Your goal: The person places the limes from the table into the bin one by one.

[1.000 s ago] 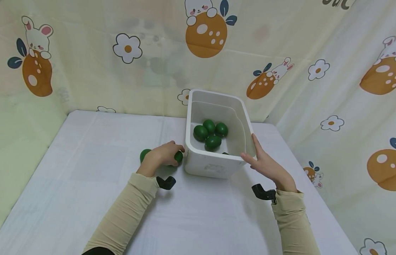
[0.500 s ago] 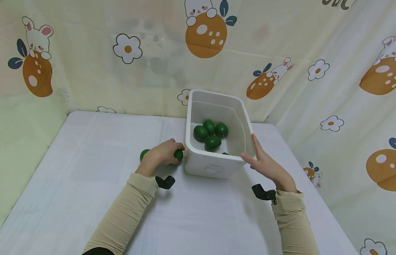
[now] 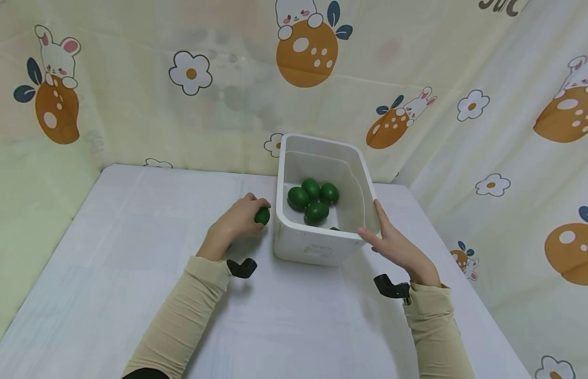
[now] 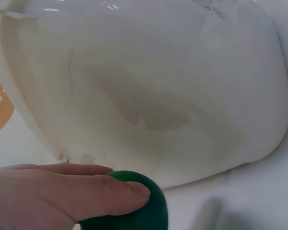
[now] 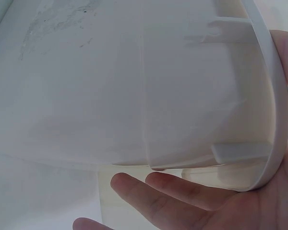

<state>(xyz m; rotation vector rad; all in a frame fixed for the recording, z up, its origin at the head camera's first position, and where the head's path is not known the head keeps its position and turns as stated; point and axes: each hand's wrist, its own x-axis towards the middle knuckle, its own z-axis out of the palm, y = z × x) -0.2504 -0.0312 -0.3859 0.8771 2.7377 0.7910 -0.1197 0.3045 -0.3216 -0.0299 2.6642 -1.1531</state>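
My left hand (image 3: pixel 237 218) grips a smooth, dark green egg-shaped object (image 3: pixel 262 216) just left of the white plastic bin (image 3: pixel 317 245). In the left wrist view the thumb lies across this green object (image 4: pixel 134 218), close to the bin's outer wall (image 4: pixel 182 96). Inside the bin several matching green egg-shaped objects (image 3: pixel 316 211) lie on the floor; one is mostly hidden behind the near wall. My right hand (image 3: pixel 398 245) holds the bin's near right corner, thumb on the near rim, fingers along the right side. The right wrist view shows its fingers (image 5: pixel 158 201) beside the bin wall.
The bin stands on a table with a white cloth (image 3: pixel 147 252), toward the back right. A printed curtain (image 3: pixel 218 116) closes off the back and sides. Black wrist mounts (image 3: pixel 392 287) stick out by both cuffs.
My left hand has risen slightly, carrying the green object up beside the bin. A second green object, seen behind the wrist before, is out of sight. The right hand and bin have stayed put.
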